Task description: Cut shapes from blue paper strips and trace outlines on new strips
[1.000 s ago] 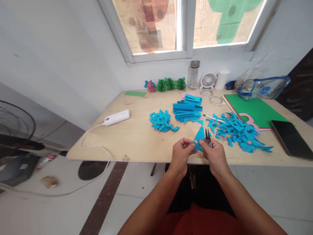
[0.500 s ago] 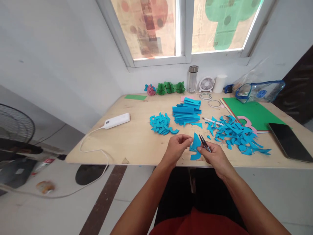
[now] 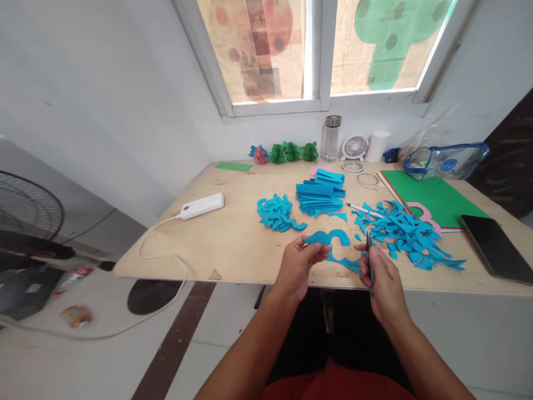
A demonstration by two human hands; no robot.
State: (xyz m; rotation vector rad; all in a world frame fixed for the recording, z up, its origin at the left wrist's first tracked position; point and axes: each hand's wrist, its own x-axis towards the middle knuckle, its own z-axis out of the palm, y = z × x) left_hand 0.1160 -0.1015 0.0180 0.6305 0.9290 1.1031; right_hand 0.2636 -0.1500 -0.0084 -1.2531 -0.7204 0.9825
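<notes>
We noted a black fan (image 3: 31, 208) at the left edge of the frame, beside a pale wooden table (image 3: 233, 244). On the tabletop we recorded, left to right, a white device (image 3: 202, 206) with its cable, a heap of curved blue cutouts (image 3: 275, 213), folded blue strips (image 3: 320, 194), jagged blue scraps (image 3: 403, 230) and a dark phone (image 3: 495, 244). A window (image 3: 258, 55) filled the upper centre.

Below centre, the left hand (image 3: 300, 264) was closed in a pinch on a blue paper piece (image 3: 327, 239): flat, matt, wavy, with a hooked right end. A thin blue offcut (image 3: 347, 263) lay between the hands; we could not tell whether either touched it. The right hand (image 3: 383, 272) was curled around dark scissors (image 3: 370, 255), blades upward.
</notes>
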